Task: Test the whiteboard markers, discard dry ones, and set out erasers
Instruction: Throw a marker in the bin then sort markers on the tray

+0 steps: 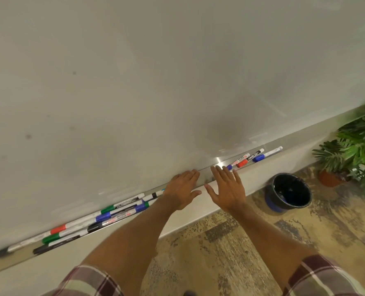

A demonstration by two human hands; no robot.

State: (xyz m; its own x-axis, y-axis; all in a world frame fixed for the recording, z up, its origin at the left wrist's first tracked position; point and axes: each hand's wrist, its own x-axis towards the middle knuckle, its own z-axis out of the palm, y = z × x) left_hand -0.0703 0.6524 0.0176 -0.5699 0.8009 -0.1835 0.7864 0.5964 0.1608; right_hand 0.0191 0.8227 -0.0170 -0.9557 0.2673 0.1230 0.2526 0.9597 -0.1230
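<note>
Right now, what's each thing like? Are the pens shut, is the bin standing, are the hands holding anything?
left hand: open, flat, holding nothing.
right hand: open, fingers spread, holding nothing.
left markers: lying in tray, caps on.
right markers: lying in tray, caps on.
bin: upright, black liner, contents unclear.
whiteboard: no writing, faint smudges.

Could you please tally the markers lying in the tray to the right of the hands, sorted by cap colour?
Blue caps: 2, the near blue marker and the far blue marker
Red caps: 1, the red marker
Total: 3
</note>
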